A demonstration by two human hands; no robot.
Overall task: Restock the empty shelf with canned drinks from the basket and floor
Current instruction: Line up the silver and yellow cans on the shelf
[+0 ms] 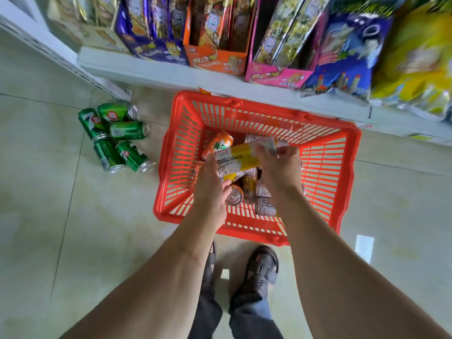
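Tiled shop floor (pixel 49 216), snack shelf (pixel 171 77) ahead of us. Both hands inside the red basket (pixel 342 182): left hand (pixel 211 184) and right hand (pixel 278 167) each closed on a yellow-white can (pixel 241 155); grips blurred. More cans under them. Green cans (pixel 115 135) lie left of our left hand.

Floor (pixel 49 216): pale glossy beige tiles, thin dark grout lines, bright light patch (pixel 364 248) at 4 o'clock. White metal shelf edge (pixel 151 72) runs 10 to 3 o'clock, slotted white upright (pixel 49 50) at 10. Snack display boxes (pixel 215 45) and bags (pixel 411 57) fill 12 to 2, blurred.
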